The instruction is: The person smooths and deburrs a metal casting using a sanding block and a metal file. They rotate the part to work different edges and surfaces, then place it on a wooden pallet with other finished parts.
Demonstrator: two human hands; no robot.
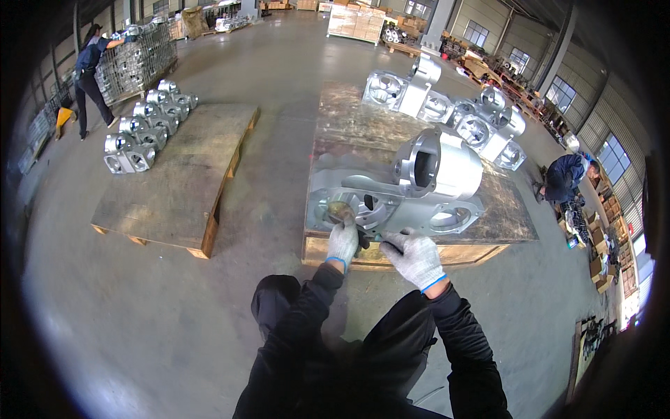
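Observation:
A large silver metal casting [419,185] with a round drum-shaped housing lies on a wooden pallet [499,227] in front of me. My left hand [342,241], in a grey glove, grips a small hand tool with a brownish round head [340,209] pressed on the casting's near left corner. My right hand [417,257], also gloved, is closed around the rear of the same tool, just off the casting's near edge.
More silver castings [447,105] stand at the pallet's far end. A second wooden pallet [181,181] to the left carries several smaller castings [143,129]. One person [91,73] stands by wire crates at far left; another [565,178] crouches at right. Concrete floor surrounds.

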